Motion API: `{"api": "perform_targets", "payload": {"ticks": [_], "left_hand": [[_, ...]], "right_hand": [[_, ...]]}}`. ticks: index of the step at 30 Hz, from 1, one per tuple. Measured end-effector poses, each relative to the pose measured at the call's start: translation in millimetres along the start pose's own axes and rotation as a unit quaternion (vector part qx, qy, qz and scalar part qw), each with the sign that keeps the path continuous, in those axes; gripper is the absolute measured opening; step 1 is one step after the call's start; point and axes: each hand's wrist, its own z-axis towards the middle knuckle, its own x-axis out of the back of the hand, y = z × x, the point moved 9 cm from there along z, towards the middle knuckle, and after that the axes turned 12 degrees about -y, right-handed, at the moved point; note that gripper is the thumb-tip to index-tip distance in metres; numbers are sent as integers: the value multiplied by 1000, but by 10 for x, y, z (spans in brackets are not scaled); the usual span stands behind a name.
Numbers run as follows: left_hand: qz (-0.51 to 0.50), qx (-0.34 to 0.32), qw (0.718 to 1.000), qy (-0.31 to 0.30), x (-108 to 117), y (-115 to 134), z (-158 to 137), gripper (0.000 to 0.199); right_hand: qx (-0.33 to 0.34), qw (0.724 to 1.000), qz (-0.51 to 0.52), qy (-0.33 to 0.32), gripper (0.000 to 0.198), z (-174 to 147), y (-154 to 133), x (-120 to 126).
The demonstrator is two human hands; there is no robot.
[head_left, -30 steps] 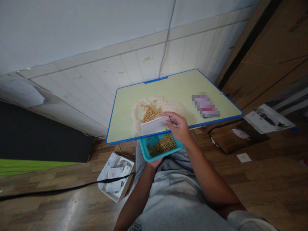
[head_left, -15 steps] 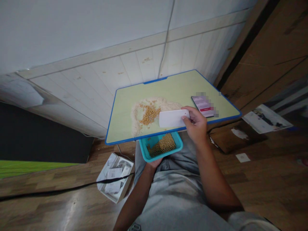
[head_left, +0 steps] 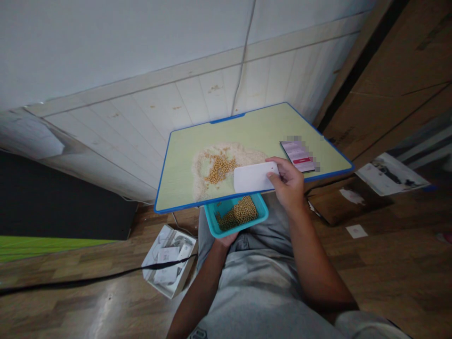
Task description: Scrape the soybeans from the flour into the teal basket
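My right hand [head_left: 289,183] grips one end of a flat white plastic scraper [head_left: 252,177], thumb on top, over the front part of the folding table [head_left: 197,134]. Left of the scraper lies a heap of soybeans [head_left: 219,169], ringed by grains of rice [head_left: 243,154]. Beneath the front edge, my left hand [head_left: 229,239] supports a turquoise plastic basket [head_left: 263,219] on my lap; most of its fingers are hidden under it. Inside the basket are yellow soybeans [head_left: 247,209] beside smaller green beans [head_left: 228,220].
A phone [head_left: 300,157] with a lit screen rests on the table's right side. The white panelled wall [head_left: 197,94] stands behind. An open white box [head_left: 169,261] sits on the floor at left, crossed by a black strap [head_left: 106,277]. Cardboard boxes [head_left: 395,99] stand at right.
The scraper's near edge has come slightly toward me, down to the table's front rim. My left hand and the basket stay in place.
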Motion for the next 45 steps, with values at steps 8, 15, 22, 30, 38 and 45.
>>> {"api": "perform_targets", "payload": {"ticks": [8,15,22,30,38,45], "left_hand": [[-49,-6,999,7,-89,4,-6,57],[-77,16,993,86,67,-68,-34,62],[-95,33,994,34,91,-132,15,68],[-87,31,996,-6,-292,-39,-56,73],[-70,8,997,-40,-505,57,-112,66],[-80,7,996,-30,-377,8,-58,66]], "right_hand": [[10,999,6,31,31,-9,-4,-9],[10,999,0,48,34,-37,19,-65],[-7,1000,29,6,36,-81,-32,-324],[-6,996,47,-73,37,-134,-109,-711],[5,996,4,-85,36,-154,-131,-821],[-3,1000,-6,-25,34,-139,-63,-656]]}}
